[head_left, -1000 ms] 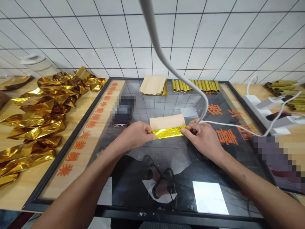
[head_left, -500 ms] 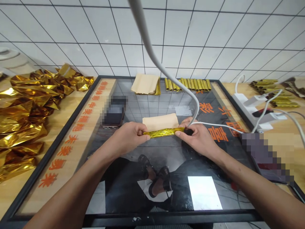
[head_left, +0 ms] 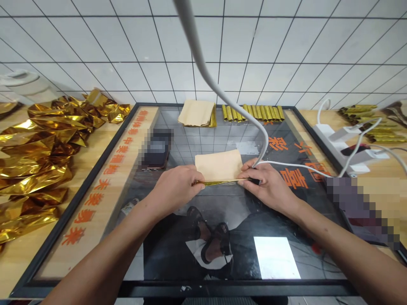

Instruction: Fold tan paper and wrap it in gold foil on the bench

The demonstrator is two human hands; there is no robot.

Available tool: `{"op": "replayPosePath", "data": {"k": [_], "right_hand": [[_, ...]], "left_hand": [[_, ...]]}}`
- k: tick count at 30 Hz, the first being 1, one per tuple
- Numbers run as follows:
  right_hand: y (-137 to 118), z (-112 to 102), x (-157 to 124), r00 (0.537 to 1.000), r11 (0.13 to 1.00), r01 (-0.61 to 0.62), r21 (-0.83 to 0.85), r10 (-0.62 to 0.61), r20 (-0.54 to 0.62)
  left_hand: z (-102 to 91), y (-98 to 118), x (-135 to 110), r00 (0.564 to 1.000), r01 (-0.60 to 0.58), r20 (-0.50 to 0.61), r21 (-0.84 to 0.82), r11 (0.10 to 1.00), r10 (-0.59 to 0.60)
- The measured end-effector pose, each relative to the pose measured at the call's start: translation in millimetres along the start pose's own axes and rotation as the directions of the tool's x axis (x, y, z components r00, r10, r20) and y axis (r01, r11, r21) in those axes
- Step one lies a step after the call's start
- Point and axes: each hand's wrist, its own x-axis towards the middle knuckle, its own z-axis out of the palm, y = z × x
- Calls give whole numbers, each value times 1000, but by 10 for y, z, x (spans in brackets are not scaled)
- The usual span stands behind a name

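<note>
A sheet of gold foil paper (head_left: 218, 165), tan side up, spans the space between my two hands, low over the glass top. Along its near edge a thin line of gold shows underneath. My left hand (head_left: 182, 182) pinches the left end of that edge between thumb and fingers. At the right end, my right hand (head_left: 265, 182) pinches the same edge. A small dark piece (head_left: 253, 181) shows by the right fingers; I cannot make out what it is. The white cable (head_left: 261, 140) passes just behind the right hand.
A stack of foil paper (head_left: 197, 113) and a row of gold rolls (head_left: 267, 113) lie at the back. A phone (head_left: 155, 152) is to the left, crumpled gold foil (head_left: 41, 161) beyond it. On the right are a power strip (head_left: 333, 146), more gold rolls (head_left: 358, 113) and a pixelated dark device (head_left: 359, 207).
The near edge showed a broad gold fold before; now the tan side faces up there, with only a thin gold line below. Both hands keep their pinch. The view has shifted slightly.
</note>
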Motion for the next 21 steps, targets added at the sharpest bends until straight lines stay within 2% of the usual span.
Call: {"op": "replayPosePath", "data": {"k": [5, 11, 16, 21], "right_hand": [[-45, -14, 16, 998, 998, -53, -13, 53, 19], [-112, -3, 94, 990, 990, -138, 41, 137, 19], [-140, 54, 139, 977, 976, -213, -52, 213, -17], [-138, 77, 136, 971, 956, -238, -169, 234, -48]], "left_hand": [[15, -36, 46, 999, 18, 33, -112, 994, -14], [19, -20, 80, 987, 156, 65, -229, 961, -145], [20, -20, 93, 975, 224, 68, -249, 942, -214], [45, -41, 103, 969, 246, 57, -244, 938, -239]]}}
